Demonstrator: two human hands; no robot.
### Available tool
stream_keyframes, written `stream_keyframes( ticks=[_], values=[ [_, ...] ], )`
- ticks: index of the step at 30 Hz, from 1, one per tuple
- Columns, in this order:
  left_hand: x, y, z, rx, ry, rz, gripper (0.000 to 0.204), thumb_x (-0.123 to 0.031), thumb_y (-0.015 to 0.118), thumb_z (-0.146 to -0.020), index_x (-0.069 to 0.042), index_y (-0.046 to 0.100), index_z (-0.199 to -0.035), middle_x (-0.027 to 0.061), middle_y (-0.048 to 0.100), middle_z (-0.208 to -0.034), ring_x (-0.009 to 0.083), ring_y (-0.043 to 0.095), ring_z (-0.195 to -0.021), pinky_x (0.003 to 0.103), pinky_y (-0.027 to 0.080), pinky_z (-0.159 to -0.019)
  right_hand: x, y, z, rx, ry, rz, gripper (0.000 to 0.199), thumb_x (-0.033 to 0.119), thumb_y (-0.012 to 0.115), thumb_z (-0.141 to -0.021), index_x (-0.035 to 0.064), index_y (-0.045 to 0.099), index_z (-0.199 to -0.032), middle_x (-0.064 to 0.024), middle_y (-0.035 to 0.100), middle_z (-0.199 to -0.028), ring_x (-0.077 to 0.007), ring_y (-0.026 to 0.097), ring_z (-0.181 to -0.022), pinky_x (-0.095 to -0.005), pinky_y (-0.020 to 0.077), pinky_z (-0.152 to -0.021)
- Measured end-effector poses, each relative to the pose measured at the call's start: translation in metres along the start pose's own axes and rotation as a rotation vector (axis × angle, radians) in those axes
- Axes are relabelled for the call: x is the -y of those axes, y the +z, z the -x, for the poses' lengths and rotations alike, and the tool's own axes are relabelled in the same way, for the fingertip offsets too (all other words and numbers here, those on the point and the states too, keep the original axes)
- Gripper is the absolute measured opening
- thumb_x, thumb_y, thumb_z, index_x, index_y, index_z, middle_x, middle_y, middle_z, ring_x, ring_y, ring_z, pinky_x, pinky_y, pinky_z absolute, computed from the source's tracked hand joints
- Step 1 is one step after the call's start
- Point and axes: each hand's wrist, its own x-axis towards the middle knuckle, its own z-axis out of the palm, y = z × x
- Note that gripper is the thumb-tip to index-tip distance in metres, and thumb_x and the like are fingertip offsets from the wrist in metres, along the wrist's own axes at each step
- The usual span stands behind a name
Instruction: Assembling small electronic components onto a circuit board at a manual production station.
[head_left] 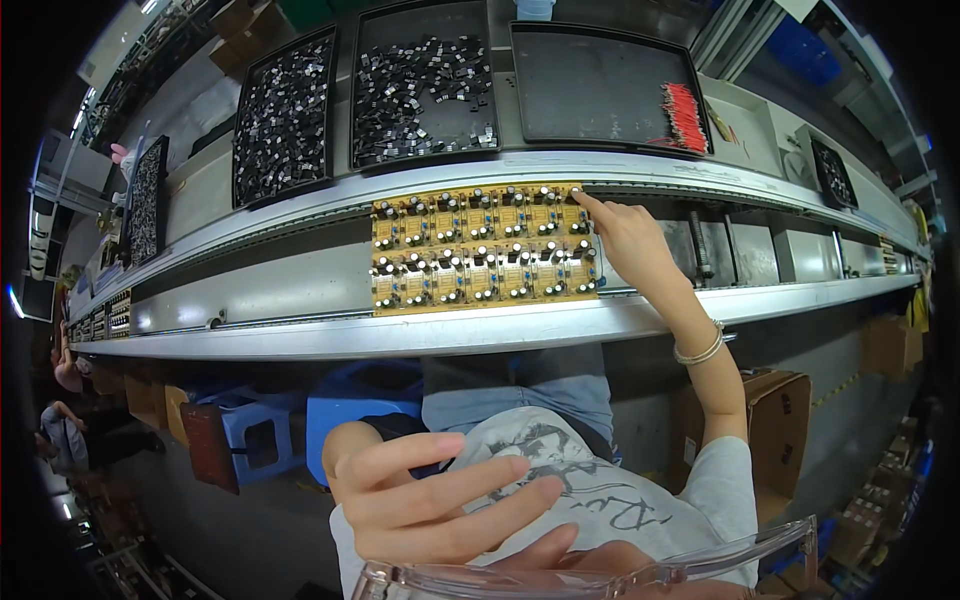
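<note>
A yellow circuit board panel [485, 245] lies across the two rails of the metal line in front of me. It carries rows of small capacitors and other parts. My right hand [632, 240] reaches to its far right corner, with the index finger bent down on the corner and the other fingers folded at the right edge. My left hand [440, 500] is raised close to the camera, well away from the panel, its fingers apart and holding nothing visible. Below it, at the lower edge, shows a clear eyewear frame [740, 553].
Beyond the line stand black trays of small black parts [285, 120] [425, 90] and a black tray with red-ended leads [685, 118]. Silver rails [480, 335] edge the line. Blue stools [350, 405] and a cardboard box [780, 430] stand below. Another person [65, 435] is far left.
</note>
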Motion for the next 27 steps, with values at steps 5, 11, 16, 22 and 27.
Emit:
stream_keyframes(
  ticks=[5, 11, 16, 22, 27],
  values=[
    [-0.012, -0.007, -0.013, 0.006, 0.057, 0.008, 0.012, -0.022, 0.067, -0.077, -0.025, 0.069, -0.089, -0.0053, 0.068, -0.085, 0.011, 0.064, -0.079, 0.037, 0.036, -0.083, 0.001, -0.004, -0.009, -0.027, -0.045, -0.027, 0.044, 0.003, 0.051, -0.082, 0.0097, 0.052, -0.126, -0.0109, 0.059, -0.076, -0.029, 0.058, -0.07, -0.04, 0.0447, -0.068],
    [0.008, 0.004, -0.008, 0.029, 0.24, 0.041, 0.01, -0.02, 0.067, -0.075, -0.023, 0.069, -0.084, -0.0038, 0.068, -0.088, 0.0107, 0.064, -0.076, 0.035, 0.038, -0.083, -0.01, -0.003, -0.005, -0.102, -0.112, -0.058, 0.034, 0.005, 0.054, -0.083, 0.0101, 0.058, -0.117, -0.0111, 0.061, -0.077, -0.0303, 0.058, -0.069, -0.039, 0.0463, -0.067],
    [0.046, 0.047, -0.043, 0.151, -0.006, 0.007, 0.017, -0.003, 0.065, -0.069, -0.015, 0.068, -0.081, 0.0008, 0.066, -0.084, 0.0162, 0.062, -0.075, 0.036, 0.047, -0.073, -0.02, -0.027, -0.032, -0.088, 0.002, -0.327, 0.025, 0.014, 0.06, -0.082, 0.0074, 0.062, -0.106, -0.0104, 0.063, -0.08, -0.0274, 0.062, -0.073, -0.0376, 0.0478, -0.067],
    [0.136, 0.118, -0.08, 0.199, -0.026, 0.009, 0.013, -0.005, 0.061, -0.075, -0.008, 0.064, -0.087, 0.0055, 0.062, -0.078, 0.0231, 0.059, -0.069, 0.034, 0.045, -0.072, -0.039, -0.004, -0.068, 0.133, -0.034, -0.495, 0.015, 0.019, 0.068, -0.075, 0.0052, 0.071, -0.08, -0.0125, 0.066, -0.075, -0.0281, 0.063, -0.071, -0.036, 0.0483, -0.067],
    [0.187, 0.183, -0.111, 0.425, -0.297, 0.095, 0.015, -0.012, 0.055, -0.086, -0.008, 0.064, -0.097, 0.0078, 0.067, -0.087, 0.026, 0.063, -0.079, 0.035, 0.049, -0.072, -0.046, 0.004, -0.075, 0.148, 0.031, -0.573, 0.015, 0.018, 0.071, -0.07, 0.0052, 0.072, -0.079, -0.0152, 0.066, -0.072, -0.0307, 0.064, -0.069, -0.0365, 0.0496, -0.068]
  ],
)
